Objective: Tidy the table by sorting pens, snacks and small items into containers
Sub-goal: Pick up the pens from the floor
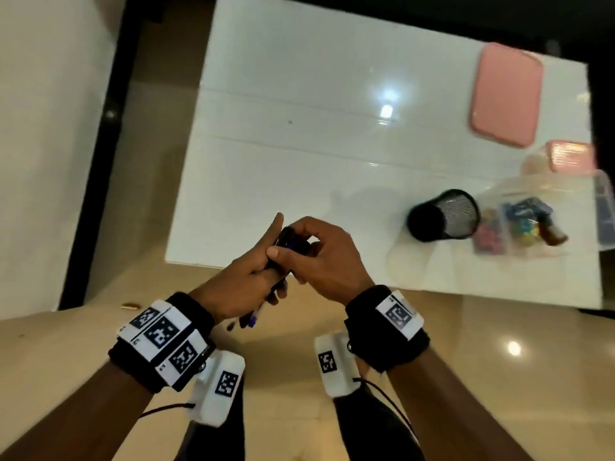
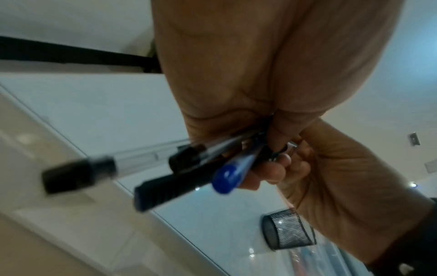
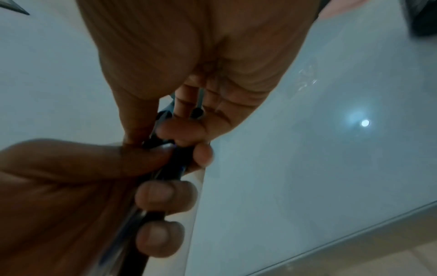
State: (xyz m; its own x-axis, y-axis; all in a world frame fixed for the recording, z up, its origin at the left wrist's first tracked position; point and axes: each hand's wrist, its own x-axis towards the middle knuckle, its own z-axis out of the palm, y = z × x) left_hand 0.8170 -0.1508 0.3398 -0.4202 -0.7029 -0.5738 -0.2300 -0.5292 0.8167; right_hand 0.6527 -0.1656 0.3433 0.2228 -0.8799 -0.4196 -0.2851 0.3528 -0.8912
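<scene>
Both hands meet over the white table's (image 1: 299,161) front edge, around a bundle of several pens (image 1: 289,242). My left hand (image 1: 271,259) grips the bundle, thumb laid across it, and the pen ends (image 1: 251,319) stick out below the palm. My right hand (image 1: 307,241) pinches the bundle's upper end with curled fingers. The left wrist view shows a blue-capped pen (image 2: 224,176), a clear pen with a black cap (image 2: 78,173) and a black pen (image 2: 165,188) fanning out. A black mesh pen cup (image 1: 444,219) sits to the right, its mouth turned toward the upper right.
A clear container (image 1: 519,227) with snacks and colourful small items sits just right of the cup. A pink lid (image 1: 506,94) lies at the back right, and a small pink-lidded box (image 1: 570,156) is near the right edge. Beige floor lies below the table's front edge.
</scene>
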